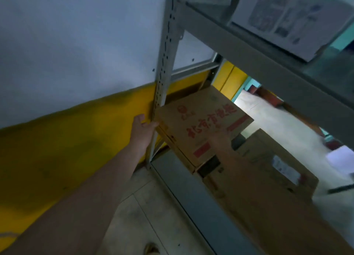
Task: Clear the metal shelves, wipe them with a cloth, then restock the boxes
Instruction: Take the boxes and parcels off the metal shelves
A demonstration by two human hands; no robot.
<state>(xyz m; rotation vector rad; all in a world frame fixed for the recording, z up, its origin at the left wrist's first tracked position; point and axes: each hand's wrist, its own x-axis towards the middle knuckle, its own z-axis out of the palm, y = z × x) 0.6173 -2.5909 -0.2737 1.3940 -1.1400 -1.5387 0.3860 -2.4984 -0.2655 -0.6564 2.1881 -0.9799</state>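
Both hands were at one brown box with red writing (pixel 201 128). My left hand (pixel 142 129) lay flat against the box's left side, fingers straight and the thumb touching its edge. My right hand (pixel 220 142) was on the near side of the box, but it was too blurry to tell if the fingers were curled or straight. Behind it all was the wall (pixel 57 44), white on top and yellow at the bottom. The metal shelves (pixel 249 63) stood against it, with a grey post (pixel 162 73) full of holes just beside the left hand. The dusty floor (pixel 143 207) was below. The brown box sat tilted above the left end of the low shelf (pixel 191 187). Another brown box (pixel 277 164) was near it on the right. A white box (pixel 287 15) sat on the shelf above.
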